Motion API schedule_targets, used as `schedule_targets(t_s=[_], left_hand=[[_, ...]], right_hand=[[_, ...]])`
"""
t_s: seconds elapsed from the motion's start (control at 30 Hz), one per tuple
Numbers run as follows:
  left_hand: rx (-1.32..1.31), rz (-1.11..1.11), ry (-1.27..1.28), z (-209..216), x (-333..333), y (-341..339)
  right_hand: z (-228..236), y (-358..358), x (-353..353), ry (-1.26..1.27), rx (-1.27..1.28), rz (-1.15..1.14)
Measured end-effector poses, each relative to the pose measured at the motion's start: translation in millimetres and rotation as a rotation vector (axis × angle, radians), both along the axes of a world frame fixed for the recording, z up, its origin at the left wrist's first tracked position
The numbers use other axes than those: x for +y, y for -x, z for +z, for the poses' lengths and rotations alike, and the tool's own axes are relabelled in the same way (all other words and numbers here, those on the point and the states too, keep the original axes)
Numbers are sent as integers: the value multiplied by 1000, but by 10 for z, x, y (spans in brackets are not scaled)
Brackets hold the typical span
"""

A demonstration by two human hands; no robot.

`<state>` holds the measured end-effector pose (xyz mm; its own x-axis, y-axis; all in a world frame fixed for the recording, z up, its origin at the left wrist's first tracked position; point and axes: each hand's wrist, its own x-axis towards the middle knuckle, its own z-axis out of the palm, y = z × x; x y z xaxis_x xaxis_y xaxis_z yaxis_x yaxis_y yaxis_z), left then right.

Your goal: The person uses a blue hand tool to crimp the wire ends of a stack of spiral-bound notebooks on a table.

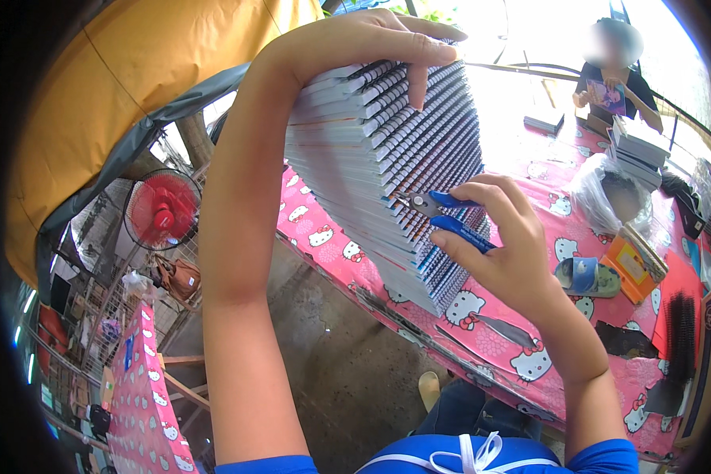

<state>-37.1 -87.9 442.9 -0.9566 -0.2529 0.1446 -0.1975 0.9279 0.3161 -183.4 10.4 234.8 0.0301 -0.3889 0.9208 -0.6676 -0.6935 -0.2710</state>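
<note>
A tall stack of spiral-bound notebooks [336,150] stands on the table, with its rows of coils facing right. My left hand [371,41] rests on top of the stack, fingers spread and one finger bent down over the coils. In my right hand [512,233] is a pair of wire cutters [424,204] with blue handles. Their metal jaws are at the coil ends along the stack's near edge, about halfway down. Whether the jaws touch a coil, I cannot tell.
A pink patterned cloth [565,201] covers the table. On the right lie a plastic bag [608,189], an orange case [633,265], a black brush [678,336] and a cardboard box [707,371]. Across the table a person [640,91] holds a booklet. A red fan [163,209] stands left.
</note>
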Motion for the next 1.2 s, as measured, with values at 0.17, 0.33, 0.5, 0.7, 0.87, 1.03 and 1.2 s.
schedule_targets(t_s=[0.17, 0.33, 0.5, 0.7, 0.87, 1.03, 1.2], left_hand=[[-54, 21, -177, 81, 6, -71], [-43, 85, -62, 93, 100, -68], [-35, 75, -87, 69, 45, -70], [-18, -40, -225, -38, -126, 33], [-18, 53, -205, 85, 36, -138], [2, 48, -162, 56, 44, -84], [-12, 114, -87, 71, 64, -60]], right_hand=[[43, -58, -40, -246, -133, 209], [216, 113, -27, -1082, -567, 802], [162, 51, 90, -636, -260, 347], [162, 52, 291, -84, 156, -185], [81, -25, 311, -5, 92, -88], [60, -22, 179, -19, 95, -29], [214, 266, -59, -1239, -608, 994]])
